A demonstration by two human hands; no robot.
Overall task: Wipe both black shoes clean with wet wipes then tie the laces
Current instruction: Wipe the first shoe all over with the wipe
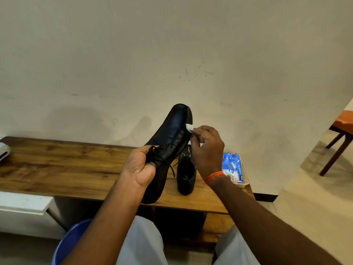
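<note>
My left hand [142,166] grips a black leather shoe [172,131] around its laced opening and holds it tilted up, toe pointing at the wall. My right hand [207,148] pinches a small white wet wipe [189,127] against the shoe's right edge near the sole. The second black shoe [186,177] stands on the wooden bench [66,165] just behind my right wrist, its front part hidden by the held shoe and my hand. Loose lace ends hang from the held shoe.
A blue pack of wet wipes [232,167] lies in a pale tray [245,181] at the bench's right end. A blue bucket [70,243] stands on the floor at lower left. A wooden chair [338,144] is at the far right. A wall rises right behind the bench.
</note>
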